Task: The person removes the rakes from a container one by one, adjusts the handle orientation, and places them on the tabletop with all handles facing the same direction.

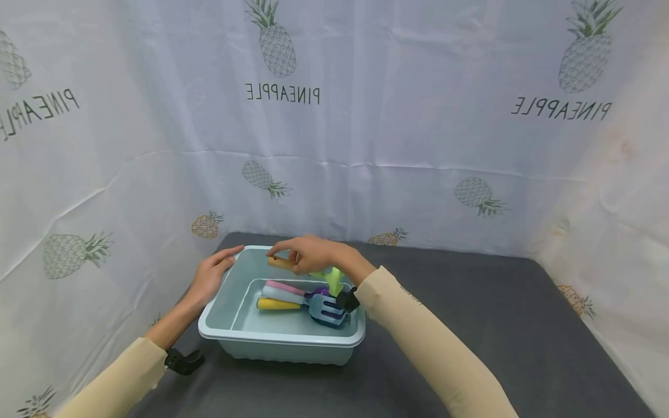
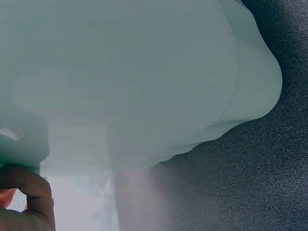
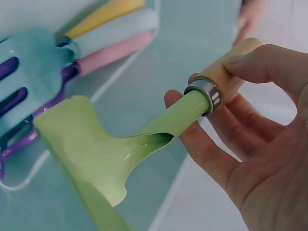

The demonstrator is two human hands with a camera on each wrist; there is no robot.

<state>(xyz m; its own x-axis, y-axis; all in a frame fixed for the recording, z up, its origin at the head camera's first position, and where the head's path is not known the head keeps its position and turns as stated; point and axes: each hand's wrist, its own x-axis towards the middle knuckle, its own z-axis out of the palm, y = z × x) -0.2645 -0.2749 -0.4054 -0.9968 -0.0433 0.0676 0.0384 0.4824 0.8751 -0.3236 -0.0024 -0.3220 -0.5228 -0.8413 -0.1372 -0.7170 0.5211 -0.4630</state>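
Note:
Over the far side of a pale blue-green plastic basin, my right hand pinches the wooden handle of a green hand hoe. Its thumb lies on the handle above the metal collar, fingers beneath. The hoe's green head hangs over the basin's right part. My left hand holds the basin's left rim; a bent digit shows beside the wall in the left wrist view. Inside the basin lie a blue garden fork, a pink handle with purple metal at its end, and a yellow handle, heads to the right.
The basin stands on a dark grey tabletop, toward its left side. A white curtain printed with pineapples hangs behind and at both sides. Black straps sit on both wrists.

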